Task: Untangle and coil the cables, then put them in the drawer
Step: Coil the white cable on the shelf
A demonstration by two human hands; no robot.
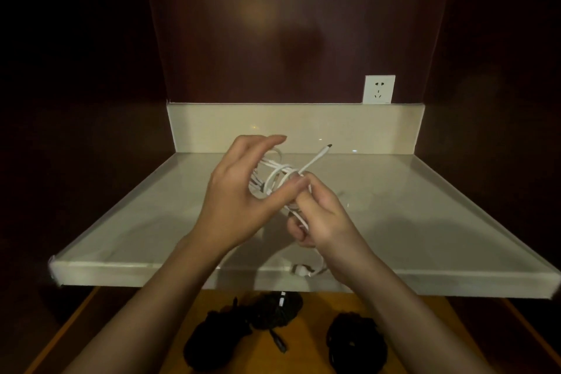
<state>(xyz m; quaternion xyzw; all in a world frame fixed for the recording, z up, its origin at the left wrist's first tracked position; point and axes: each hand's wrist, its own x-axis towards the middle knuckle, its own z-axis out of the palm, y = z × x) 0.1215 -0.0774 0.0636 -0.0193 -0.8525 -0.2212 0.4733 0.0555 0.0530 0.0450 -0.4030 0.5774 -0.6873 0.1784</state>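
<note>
Two hands are holding a bundle of white cable above the pale surface.

The left hand [239,191] is cupping the looped white cable [274,177], its fingers [267,140] curving round the coils with the thumb pressing against them. The right hand [318,215] is pinching a strand of the same cable, fingers curling tight around it, while one free end with a dark-tipped connector [326,147] is sticking up and away to the right. Another cable end is hanging down by the front edge of the surface [425,206]. Below, the open drawer [419,307] is holding two dark cable bundles [243,328], lying side by side. A white wall socket [379,89] is sitting above the backsplash.
</note>
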